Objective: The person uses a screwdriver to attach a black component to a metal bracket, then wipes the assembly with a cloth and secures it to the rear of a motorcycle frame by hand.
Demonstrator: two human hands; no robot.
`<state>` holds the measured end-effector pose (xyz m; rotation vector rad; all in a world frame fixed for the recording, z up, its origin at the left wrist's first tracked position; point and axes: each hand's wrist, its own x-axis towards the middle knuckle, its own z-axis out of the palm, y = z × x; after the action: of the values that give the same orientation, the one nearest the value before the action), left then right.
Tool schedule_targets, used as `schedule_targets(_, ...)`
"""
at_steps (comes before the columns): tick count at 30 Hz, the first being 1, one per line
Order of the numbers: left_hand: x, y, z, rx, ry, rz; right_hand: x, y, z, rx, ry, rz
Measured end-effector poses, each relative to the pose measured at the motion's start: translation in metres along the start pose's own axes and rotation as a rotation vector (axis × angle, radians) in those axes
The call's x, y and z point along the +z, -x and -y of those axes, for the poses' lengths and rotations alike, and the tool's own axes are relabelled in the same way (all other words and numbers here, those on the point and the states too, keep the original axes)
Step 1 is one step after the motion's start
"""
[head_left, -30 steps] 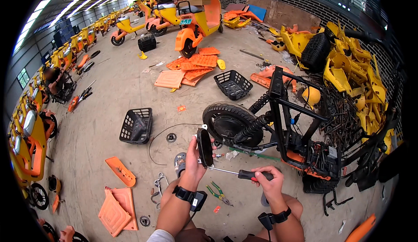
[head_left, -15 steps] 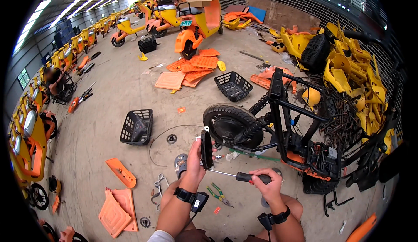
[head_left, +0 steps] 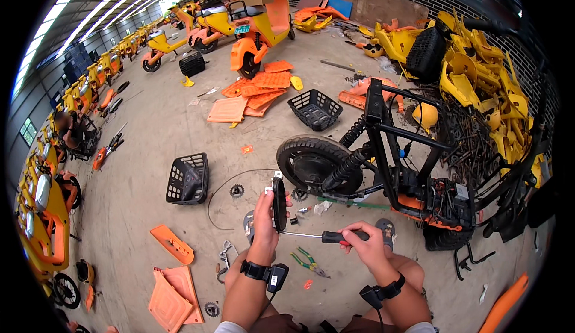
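My left hand [head_left: 262, 218] is closed around an oblong black part [head_left: 279, 206] with small pale metal tabs at its upper end, held upright. In my right hand [head_left: 366, 246] is a screwdriver [head_left: 333, 237] with a black handle, gripped by the fingers. Its shaft points left, and the tip meets or nearly meets the lower end of the black part; exact contact cannot be made out. Beneath the shaft, green-handled pliers [head_left: 308, 262] lie on the floor between my legs.
A stripped black scooter frame [head_left: 383, 147] with its wheel [head_left: 317, 164] lies ahead to the right. Black baskets [head_left: 187, 178], orange panels [head_left: 173, 300] and a sprocket [head_left: 237, 191] are on the floor. Yellow body parts [head_left: 464, 81] are heaped at the right; a person [head_left: 75, 130] sits far left.
The view has shifted slightly, so the floor objects sit differently in it. Both hands keep their hold, and the screwdriver now lies closer to level.
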<state>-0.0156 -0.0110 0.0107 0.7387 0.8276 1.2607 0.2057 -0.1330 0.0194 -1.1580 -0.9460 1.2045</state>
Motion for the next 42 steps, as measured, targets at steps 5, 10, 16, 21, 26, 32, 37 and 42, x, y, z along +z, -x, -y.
schedule_targets(5,0.004,-0.004,0.005,-0.023,0.028,0.011,-0.006,0.006,-0.004,0.044,0.001,-0.004)
schedule_targets(10,0.011,-0.003,0.018,-0.076,-0.126,0.034,-0.008,0.017,-0.003,-0.020,0.083,-0.042)
schedule_targets(16,0.010,-0.001,0.023,-0.258,0.112,0.026,-0.007,0.018,0.001,-0.060,0.073,-0.096)
schedule_targets(21,0.016,-0.002,0.035,-0.224,-0.045,-0.017,-0.008,0.019,-0.003,-0.074,0.109,-0.176)
schedule_targets(26,0.000,-0.008,0.044,-0.324,0.091,0.014,-0.008,0.015,-0.008,-0.062,0.109,-0.222)
schedule_targets(32,0.002,-0.003,0.039,-0.332,0.161,-0.033,-0.006,0.004,-0.009,-0.064,0.110,-0.271)
schedule_targets(37,-0.004,-0.001,0.025,-0.277,-0.049,-0.041,0.006,-0.006,-0.007,-0.069,0.142,-0.215)
schedule_targets(42,-0.012,-0.002,0.014,-0.290,0.066,-0.121,0.012,-0.005,-0.008,-0.061,0.122,-0.210)
